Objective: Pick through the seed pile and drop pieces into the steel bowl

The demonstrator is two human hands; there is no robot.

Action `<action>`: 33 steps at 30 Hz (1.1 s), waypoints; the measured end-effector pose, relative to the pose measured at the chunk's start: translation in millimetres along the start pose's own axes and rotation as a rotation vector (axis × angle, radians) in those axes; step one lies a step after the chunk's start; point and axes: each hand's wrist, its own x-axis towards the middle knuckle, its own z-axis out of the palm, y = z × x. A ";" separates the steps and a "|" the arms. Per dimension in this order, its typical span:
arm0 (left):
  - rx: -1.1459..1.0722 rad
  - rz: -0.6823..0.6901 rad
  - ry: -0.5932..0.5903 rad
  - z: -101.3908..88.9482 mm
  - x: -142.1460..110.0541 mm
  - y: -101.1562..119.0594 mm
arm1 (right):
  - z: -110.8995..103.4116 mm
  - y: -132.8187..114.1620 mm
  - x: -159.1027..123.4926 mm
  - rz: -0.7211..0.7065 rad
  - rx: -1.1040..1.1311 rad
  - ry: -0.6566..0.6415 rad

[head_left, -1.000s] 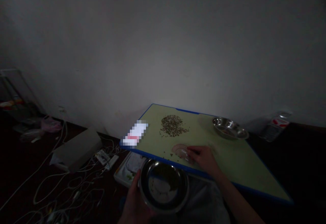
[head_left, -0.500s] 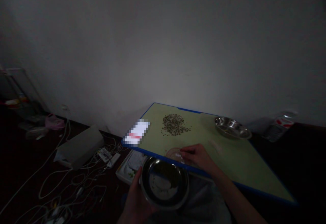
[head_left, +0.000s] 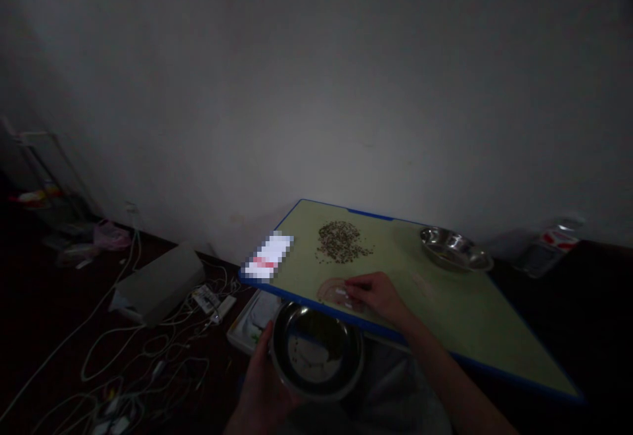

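Below the near edge of the green, blue-rimmed tabletop [head_left: 455, 310], my left hand [head_left: 264, 382] grips a metal bowl [head_left: 316, 349] by its left side. A few small dark bits lie inside the bowl. My right hand [head_left: 376, 293] pinches a thin, clear plastic piece with a rounded, pinkish edge [head_left: 331, 291]; its exact kind is hard to make out. That piece lies against the tabletop near the front edge, just above the bowl. Beyond it spreads a pile of small dark and pale grains, perhaps seeds [head_left: 340, 242].
A shallow metal basin [head_left: 455, 250] sits at the tabletop's right. At the left corner is a blurred-out bright phone-like rectangle [head_left: 268, 257]. A plastic bottle [head_left: 548, 247] stands beyond the right side. Cables [head_left: 158, 349] and a grey box [head_left: 161, 283] cover the floor at left.
My right hand and the plastic piece have shifted slightly up and left, in from the tabletop's front edge. The bowl has moved a little; the pile looks the same.
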 end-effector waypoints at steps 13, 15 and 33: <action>-0.029 -0.012 0.005 -15.4 3.0 4.6 | -0.3 -0.7 -2.2 0.051 0.163 -0.075; -0.038 -0.001 0.018 -16.4 3.6 4.6 | -0.3 -1.2 -1.5 0.066 0.184 -0.059; 0.008 0.003 0.075 -19.5 4.5 2.9 | -41.4 34.5 67.0 0.109 -0.065 0.474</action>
